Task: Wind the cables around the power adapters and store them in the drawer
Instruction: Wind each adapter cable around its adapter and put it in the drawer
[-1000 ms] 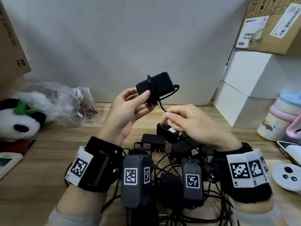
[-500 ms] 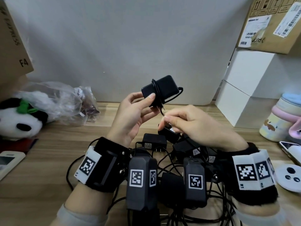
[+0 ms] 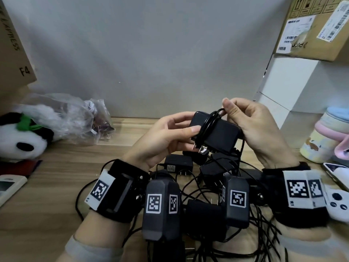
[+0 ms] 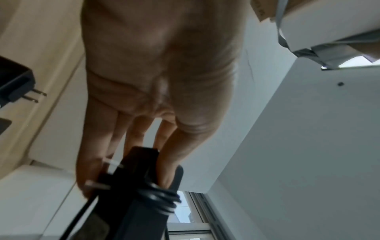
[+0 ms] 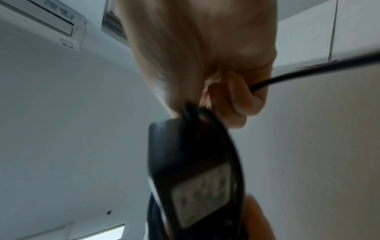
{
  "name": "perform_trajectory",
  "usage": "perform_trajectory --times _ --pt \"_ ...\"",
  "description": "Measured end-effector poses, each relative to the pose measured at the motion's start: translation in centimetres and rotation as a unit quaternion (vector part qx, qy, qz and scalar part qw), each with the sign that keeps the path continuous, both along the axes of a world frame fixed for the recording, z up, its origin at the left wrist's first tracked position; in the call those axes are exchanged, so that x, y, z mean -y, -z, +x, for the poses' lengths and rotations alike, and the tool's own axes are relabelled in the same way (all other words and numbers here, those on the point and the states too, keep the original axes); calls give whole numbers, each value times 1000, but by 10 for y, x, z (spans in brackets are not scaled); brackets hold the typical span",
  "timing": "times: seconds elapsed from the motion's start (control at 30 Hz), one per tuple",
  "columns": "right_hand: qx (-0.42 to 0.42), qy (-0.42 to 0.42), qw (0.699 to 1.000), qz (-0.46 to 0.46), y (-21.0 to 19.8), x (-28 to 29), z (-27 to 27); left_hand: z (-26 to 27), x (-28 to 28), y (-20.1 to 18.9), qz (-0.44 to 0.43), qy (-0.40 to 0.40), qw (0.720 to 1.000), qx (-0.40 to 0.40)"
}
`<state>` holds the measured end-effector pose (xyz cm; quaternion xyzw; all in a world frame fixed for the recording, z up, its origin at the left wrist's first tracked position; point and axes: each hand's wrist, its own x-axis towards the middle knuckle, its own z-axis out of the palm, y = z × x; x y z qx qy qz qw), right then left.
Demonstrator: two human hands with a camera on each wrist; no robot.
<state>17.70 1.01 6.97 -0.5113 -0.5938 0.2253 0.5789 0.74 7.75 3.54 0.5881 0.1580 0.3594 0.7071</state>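
A black power adapter (image 3: 219,133) with several turns of its black cable (image 3: 208,123) round its middle is held above the wooden table (image 3: 56,178). My left hand (image 3: 170,137) grips its left end, thumb on top, plug prongs pointing down. My right hand (image 3: 243,120) pinches the cable at the adapter's top far edge. The left wrist view shows the adapter (image 4: 131,194) with its cable coils (image 4: 160,198) between my fingers. In the right wrist view the adapter's label side (image 5: 197,186) hangs under my fingers, and the cable (image 5: 308,71) runs off to the right.
A heap of more black adapters (image 3: 179,163) and tangled cables (image 3: 264,233) lies on the table under my wrists. A panda toy (image 3: 20,137) and a plastic bag (image 3: 71,120) sit left. White boxes (image 3: 294,86), a cup (image 3: 321,137) and a white controller (image 3: 338,203) stand right.
My right hand has risen from below the adapter to its top far edge, carrying the cable up over it. The adapter has tilted and come lower, nearer to me.
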Motion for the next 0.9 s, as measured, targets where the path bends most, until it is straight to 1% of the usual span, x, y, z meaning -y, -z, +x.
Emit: perform_trajectory --times 0.07,0.13,0.2,0.27,0.33,0.43,0.5,0.6,0.7,0.77,0.83,0.9 --pt "1 -25 999 -36 0 0 2 0 -2 -1 -45 1 998 44" --pt "23 -43 997 -54 0 2 1 0 -1 -4 -92 25 989 112" --pt "85 -39 994 -60 3 0 -4 1 1 -8 -130 47 974 182" --pt "156 -13 984 -86 7 -4 -12 2 3 -10 -143 54 963 221" --pt "202 -4 973 -109 12 -9 -17 3 3 -9 -138 31 967 214" --pt "219 -44 962 -156 16 -12 -17 2 -2 -8 -133 -35 975 173" --pt "231 -62 954 -180 18 -11 -18 0 -4 -7 -146 -59 976 148" --pt "245 -74 951 -174 19 -10 -20 -3 -7 -6 -156 -81 978 110" --pt "239 -83 953 -169 17 -10 -20 -6 -10 -7 -155 -123 976 94" --pt "224 -99 956 -163 16 -9 -20 -6 -12 -5 -149 -146 973 94" --pt "225 -111 956 -154 15 -8 -19 -4 -12 -3 -155 -145 970 116" --pt "233 -124 950 -166 15 -7 -19 0 -11 -1 -156 -158 965 138"
